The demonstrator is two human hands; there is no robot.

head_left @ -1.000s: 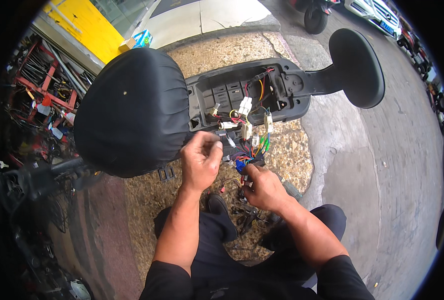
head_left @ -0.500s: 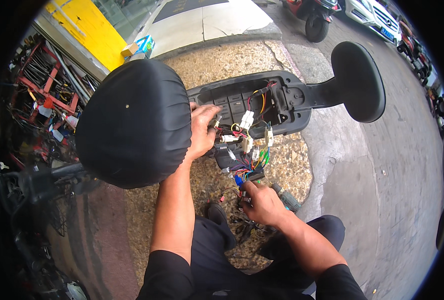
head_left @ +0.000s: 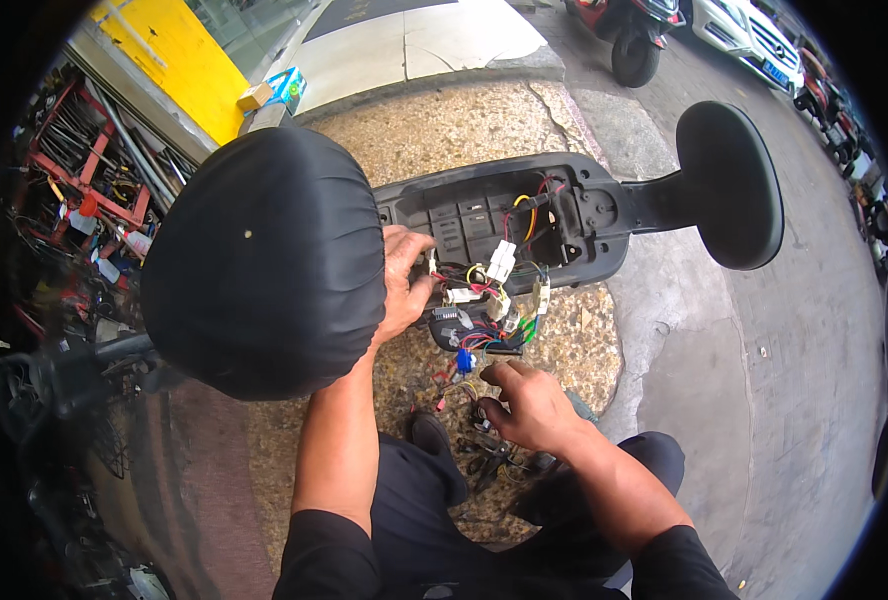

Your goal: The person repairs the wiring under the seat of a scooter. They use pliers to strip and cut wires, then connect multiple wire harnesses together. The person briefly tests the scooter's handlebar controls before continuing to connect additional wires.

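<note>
Wires with white plugs lie across the near edge of a black moped under-seat tray (head_left: 464,228). My left hand (head_left: 400,290), partly behind a black covered seat (head_left: 264,265), is closed at the tray's left end, a small pale wire connector (head_left: 431,262) between thumb and fingers. From the tray's near side hangs a bundle of coloured wires (head_left: 484,335) with a blue connector (head_left: 465,361) at its lower end. My right hand (head_left: 529,405) hovers just right of the blue connector, apart from it, thumb and forefinger spread with a gap.
A padded black backrest (head_left: 730,185) sticks out at the tray's right. More loose wiring (head_left: 494,460) lies on the ground by my shoe (head_left: 432,440). Tools crowd a red rack (head_left: 84,185) at left. A red scooter (head_left: 632,40) and a white car (head_left: 749,40) stand beyond.
My right hand has come away from the blue connector, which now hangs a little lower and further left. The left hand stays at the tray; the whole view has shifted slightly.
</note>
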